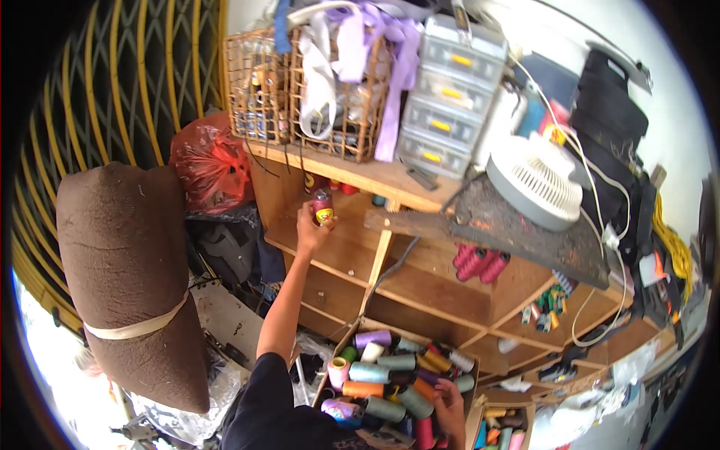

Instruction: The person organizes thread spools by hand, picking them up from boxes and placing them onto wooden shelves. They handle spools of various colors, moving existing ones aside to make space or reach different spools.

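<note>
My left hand reaches into the upper left compartment of the wooden shelf. Its fingers are wrapped round a dark red thread spool with a yellow label, held upright. Behind that spool, partly hidden, are a few more red and dark spools. Low in the view, my right hand is over the right side of a cardboard box full of thread spools in many colours. Its loosely bent fingers are beside an orange spool and a grey-green spool, with nothing visibly held.
Pink thread cones and small coloured spools occupy other compartments. On top stand wicker baskets, clear plastic drawers and a white fan with a trailing cable. A brown roll stands left; a second spool box is lower right.
</note>
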A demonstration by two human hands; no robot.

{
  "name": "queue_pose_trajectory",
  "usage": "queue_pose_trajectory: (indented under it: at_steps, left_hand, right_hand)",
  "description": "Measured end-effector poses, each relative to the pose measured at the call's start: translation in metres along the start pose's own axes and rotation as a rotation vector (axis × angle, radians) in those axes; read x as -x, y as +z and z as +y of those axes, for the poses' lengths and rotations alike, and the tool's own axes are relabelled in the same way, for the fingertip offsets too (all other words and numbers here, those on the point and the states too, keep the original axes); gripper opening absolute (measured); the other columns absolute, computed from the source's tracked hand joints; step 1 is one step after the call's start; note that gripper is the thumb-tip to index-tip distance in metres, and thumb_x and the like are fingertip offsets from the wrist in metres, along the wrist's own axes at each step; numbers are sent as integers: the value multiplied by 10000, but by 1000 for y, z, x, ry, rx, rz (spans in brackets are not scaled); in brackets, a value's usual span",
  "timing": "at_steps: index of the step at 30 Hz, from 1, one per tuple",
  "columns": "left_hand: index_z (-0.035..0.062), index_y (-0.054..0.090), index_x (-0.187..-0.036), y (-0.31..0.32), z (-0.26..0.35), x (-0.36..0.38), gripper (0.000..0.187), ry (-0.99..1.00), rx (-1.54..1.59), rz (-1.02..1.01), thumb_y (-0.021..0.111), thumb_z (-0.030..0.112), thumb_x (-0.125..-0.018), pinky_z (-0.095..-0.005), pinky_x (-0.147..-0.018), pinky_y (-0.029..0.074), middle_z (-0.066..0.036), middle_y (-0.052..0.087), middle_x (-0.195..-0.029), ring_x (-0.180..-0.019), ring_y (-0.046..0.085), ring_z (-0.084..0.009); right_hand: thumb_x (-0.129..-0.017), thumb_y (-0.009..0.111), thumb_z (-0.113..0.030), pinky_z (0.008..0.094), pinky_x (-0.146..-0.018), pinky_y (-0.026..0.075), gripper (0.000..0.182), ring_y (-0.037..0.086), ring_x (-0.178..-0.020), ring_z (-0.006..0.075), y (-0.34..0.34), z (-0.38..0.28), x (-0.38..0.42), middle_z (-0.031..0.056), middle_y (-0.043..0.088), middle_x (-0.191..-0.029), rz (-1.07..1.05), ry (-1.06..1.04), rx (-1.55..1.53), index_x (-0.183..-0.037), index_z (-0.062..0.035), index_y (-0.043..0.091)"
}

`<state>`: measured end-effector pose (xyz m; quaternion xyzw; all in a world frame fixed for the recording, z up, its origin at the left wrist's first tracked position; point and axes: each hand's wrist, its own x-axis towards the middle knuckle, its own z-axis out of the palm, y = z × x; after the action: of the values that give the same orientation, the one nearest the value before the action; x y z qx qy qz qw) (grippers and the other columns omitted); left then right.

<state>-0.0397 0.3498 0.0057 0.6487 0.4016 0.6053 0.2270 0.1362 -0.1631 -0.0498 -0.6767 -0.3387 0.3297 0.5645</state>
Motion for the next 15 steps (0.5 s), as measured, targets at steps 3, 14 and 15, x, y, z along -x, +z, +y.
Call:
queue_pose_trajectory:
  at_steps: [3,14,15]
  left_hand:
    - [31,475,-1166,20,-8,-28,642,-186,-10,-40,852,160,-663,-380,-774,517,-199,631,-1029,-903,648,-299]
    - [51,321,-1362,96,-98,-85,880,-257,-195,114,817,82,-636,-429,-934,473,-246,541,-1222,-1133,530,-420]
    - [47,327,-1361,100,-104,-86,871,-254,-147,120,814,81,-641,-432,-943,465,-252,523,-1241,-1153,512,-422]
  right_hand:
    - [-827,667,-97,353,-900,447,437,532,-1052,236,27,-63,-22,138,535,-1139,62,-313,491,-1230,-23,515]
    - [-805,667,-323,607,-1038,190,620,301,-1318,401,72,-47,-173,221,325,-1414,-31,-693,1012,-1345,-101,457]
    - [-821,647,-352,641,-1024,177,622,288,-1327,401,77,-43,-183,224,316,-1422,-38,-698,1087,-1356,-108,447]
